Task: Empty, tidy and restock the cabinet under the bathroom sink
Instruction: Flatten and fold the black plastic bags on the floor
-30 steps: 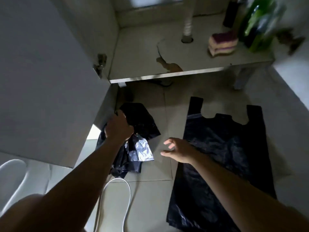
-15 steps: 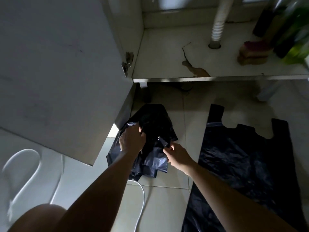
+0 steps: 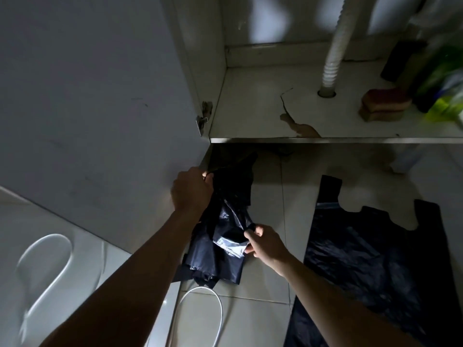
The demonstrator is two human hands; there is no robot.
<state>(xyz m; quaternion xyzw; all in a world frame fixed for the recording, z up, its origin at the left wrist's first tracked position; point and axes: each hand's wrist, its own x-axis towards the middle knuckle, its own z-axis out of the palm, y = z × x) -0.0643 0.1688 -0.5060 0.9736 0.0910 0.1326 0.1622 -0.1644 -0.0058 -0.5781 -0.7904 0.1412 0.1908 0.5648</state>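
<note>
The cabinet (image 3: 250, 103) is open, and the sponge (image 3: 384, 102) sits inside it. One flat bag (image 3: 375, 259) lies on the floor. The crumpled bag (image 3: 225, 261) lies beside the door (image 3: 100, 96). Our left hand (image 3: 193, 191) has lifted its top. Our right hand (image 3: 265, 244) was free a moment ago and now pinches its shiny fold. We think we are smoothing the bag out so we can fold it.
</note>
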